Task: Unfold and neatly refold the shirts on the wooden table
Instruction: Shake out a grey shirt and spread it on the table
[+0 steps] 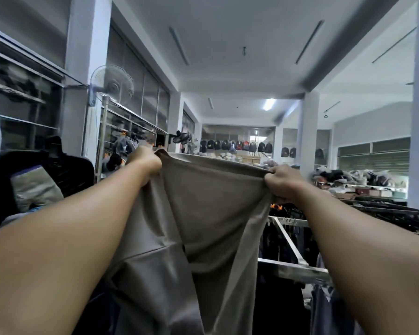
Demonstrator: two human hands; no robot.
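a clothing storeroom stretches ahead, with a metal garment rack point(293, 264) of dark clothes low on the right, a wall fan point(111, 85) on the left and backpacks point(235, 145) hung along the far wall. a taupe shirt point(203, 213) hangs in the air at centre, its top edge stretched between two raised arms. the left hand point(144, 162) and the right hand point(282, 180), held apart, each clench a bunched top corner of it.

The taupe smooth-fabric shirt point(203, 213) hangs between the left hand point(145, 163) and right hand point(282, 181), before a grey metal garment rack point(291, 242) at right, with a white wall fan point(113, 85) above left and dark backpacks point(235, 145) far behind.
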